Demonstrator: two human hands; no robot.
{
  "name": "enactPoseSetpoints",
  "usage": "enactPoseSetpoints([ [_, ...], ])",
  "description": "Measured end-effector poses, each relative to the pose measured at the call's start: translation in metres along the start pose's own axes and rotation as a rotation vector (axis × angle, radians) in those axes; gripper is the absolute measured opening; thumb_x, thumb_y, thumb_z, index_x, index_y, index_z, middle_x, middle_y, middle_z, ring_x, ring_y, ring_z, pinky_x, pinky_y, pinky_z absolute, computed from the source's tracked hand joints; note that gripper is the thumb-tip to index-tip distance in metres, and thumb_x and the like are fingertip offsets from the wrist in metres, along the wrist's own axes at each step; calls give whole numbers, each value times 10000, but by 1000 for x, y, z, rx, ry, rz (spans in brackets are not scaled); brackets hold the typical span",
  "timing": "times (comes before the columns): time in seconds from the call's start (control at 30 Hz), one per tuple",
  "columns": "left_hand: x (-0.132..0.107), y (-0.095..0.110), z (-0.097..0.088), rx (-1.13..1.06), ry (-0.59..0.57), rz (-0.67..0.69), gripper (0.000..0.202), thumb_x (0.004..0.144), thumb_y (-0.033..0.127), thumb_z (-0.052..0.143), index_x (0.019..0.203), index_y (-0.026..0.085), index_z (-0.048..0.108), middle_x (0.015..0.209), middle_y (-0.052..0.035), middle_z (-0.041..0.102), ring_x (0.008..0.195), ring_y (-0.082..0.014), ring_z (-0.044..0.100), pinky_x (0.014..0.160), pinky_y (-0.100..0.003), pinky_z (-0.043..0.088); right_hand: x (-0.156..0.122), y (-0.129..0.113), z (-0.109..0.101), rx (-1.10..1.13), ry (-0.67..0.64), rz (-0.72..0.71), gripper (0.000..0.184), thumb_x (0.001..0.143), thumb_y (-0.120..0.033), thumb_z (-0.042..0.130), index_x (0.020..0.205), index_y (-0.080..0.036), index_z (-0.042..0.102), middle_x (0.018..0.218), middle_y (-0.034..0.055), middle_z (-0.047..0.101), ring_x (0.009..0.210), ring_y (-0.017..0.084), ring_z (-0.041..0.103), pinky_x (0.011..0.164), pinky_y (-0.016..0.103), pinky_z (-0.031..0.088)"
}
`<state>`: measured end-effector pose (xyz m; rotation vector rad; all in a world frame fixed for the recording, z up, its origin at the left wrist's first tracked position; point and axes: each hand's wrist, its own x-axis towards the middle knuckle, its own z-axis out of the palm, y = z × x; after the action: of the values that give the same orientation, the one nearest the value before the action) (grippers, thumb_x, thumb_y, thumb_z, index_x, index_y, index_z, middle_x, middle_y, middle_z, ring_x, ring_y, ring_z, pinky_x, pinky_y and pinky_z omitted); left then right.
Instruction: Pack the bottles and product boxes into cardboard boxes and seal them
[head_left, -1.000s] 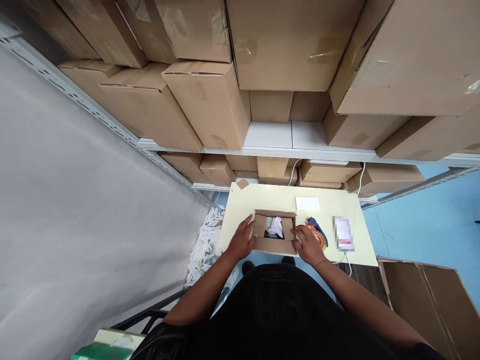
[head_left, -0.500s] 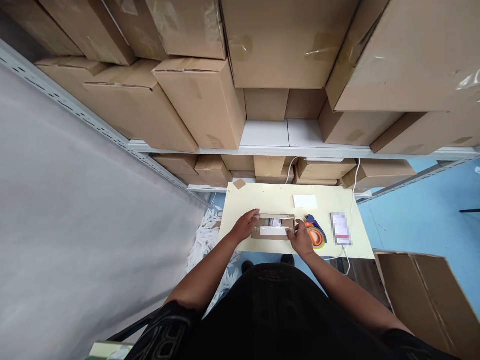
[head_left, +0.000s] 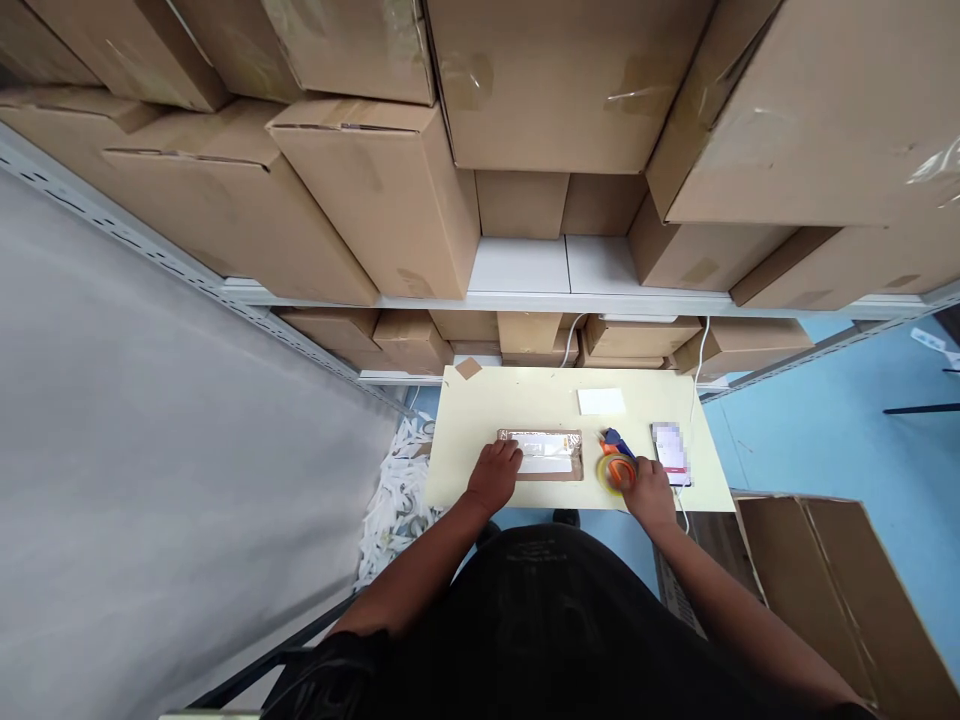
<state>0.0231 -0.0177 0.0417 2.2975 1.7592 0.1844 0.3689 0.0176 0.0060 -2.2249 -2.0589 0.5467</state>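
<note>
A small flat cardboard box point(head_left: 551, 470) lies closed on the pale yellow table, with a white label and shiny clear tape across its top. My left hand point(head_left: 495, 476) rests on the box's left end, fingers laid over the top. To the right of the box, my right hand point(head_left: 649, 494) is closed around a blue and orange tape dispenser point(head_left: 616, 442) with a yellowish roll of tape. Part of the dispenser is hidden behind my fingers.
A phone-like device point(head_left: 671, 452) with a cable lies right of the dispenser. White paper point(head_left: 601, 401) and a brown cardboard piece point(head_left: 469, 368) lie farther back. Shelves of cartons point(head_left: 562, 80) rise behind the table point(head_left: 457, 420). Paper scraps point(head_left: 394, 510) cover the floor at left; a large carton point(head_left: 817, 570) stands right.
The box has gone from partly open with contents showing to closed. My right hand has left it and taken hold of the tape dispenser. My left hand has shifted onto the box's top.
</note>
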Motion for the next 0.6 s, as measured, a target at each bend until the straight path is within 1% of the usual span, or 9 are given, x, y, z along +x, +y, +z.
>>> enactPoseSetpoints([
  [0.07, 6, 8, -4, -13, -96, -32, 346, 920, 52, 457, 1166, 154, 677, 1310, -159, 641, 1159, -309, 610, 922, -426, 511, 20, 7, -4, -120, -104, 93, 451, 950, -421, 498, 1317, -163, 546, 1269, 206, 595, 1173, 345, 594, 906, 438, 508],
  [0.13, 14, 18, -8, -64, -142, -147, 325, 895, 63, 482, 1149, 127, 675, 1288, -183, 627, 1103, -310, 636, 881, -411, 534, 43, 6, -2, -174, -259, 131, 400, 947, -370, 504, 1292, -175, 559, 1245, 182, 619, 1144, 324, 624, 872, 406, 509],
  [0.2, 22, 27, -12, -191, -127, -291, 271, 906, 133, 520, 1126, 124, 678, 1282, -188, 620, 1091, -306, 652, 904, -412, 543, 63, 4, 1, -178, -372, 154, 352, 924, -320, 527, 1238, -174, 587, 1146, 151, 667, 1044, 292, 672, 812, 366, 509],
  [0.27, 29, 31, -15, -431, -93, -433, 260, 909, 206, 570, 1140, 148, 674, 1246, -156, 649, 1087, -280, 671, 943, -400, 546, 76, 3, 4, -165, -424, 161, 319, 899, -308, 559, 1181, -170, 619, 1054, 128, 694, 949, 267, 695, 750, 330, 500],
  [0.33, 35, 31, -17, -771, -79, -585, 292, 899, 240, 603, 1180, 178, 652, 1172, -110, 694, 1022, -237, 703, 917, -376, 570, 82, 5, 4, -157, -407, 128, 282, 884, -300, 573, 1122, -169, 648, 1061, 127, 700, 943, 254, 694, 732, 307, 485],
  [0.43, 38, 26, -18, -1245, -69, -793, 250, 901, 262, 625, 1133, 171, 635, 1045, -90, 732, 896, -195, 734, 827, -344, 607, 74, 12, -7, -70, -239, 35, 256, 860, -267, 573, 1075, -167, 668, 1088, 133, 702, 953, 250, 684, 740, 305, 473],
  [0.5, 37, 23, -17, -1418, -44, -856, 207, 901, 289, 651, 1059, 155, 639, 1015, -106, 740, 892, -195, 739, 823, -342, 614, 63, 13, -21, 61, -123, -11, 322, 841, -252, 569, 1144, -179, 651, 985, 102, 714, 874, 248, 682, 727, 319, 478],
  [0.53, 36, 22, -17, -1464, -33, -867, 205, 899, 306, 667, 1032, 152, 641, 1017, -114, 744, 900, -196, 740, 829, -343, 615, 57, 11, -30, 130, -91, -27, 380, 832, -249, 568, 1203, -189, 627, 947, 83, 713, 841, 248, 680, 726, 327, 486],
  [0.6, 34, 22, -17, -1517, -21, -867, 229, 900, 351, 684, 1008, 154, 640, 1045, -125, 747, 919, -198, 740, 826, -338, 617, 46, 0, -49, 238, -48, -100, 507, 814, -238, 569, 1320, -208, 563, 1000, 71, 712, 875, 252, 679, 776, 348, 511],
])
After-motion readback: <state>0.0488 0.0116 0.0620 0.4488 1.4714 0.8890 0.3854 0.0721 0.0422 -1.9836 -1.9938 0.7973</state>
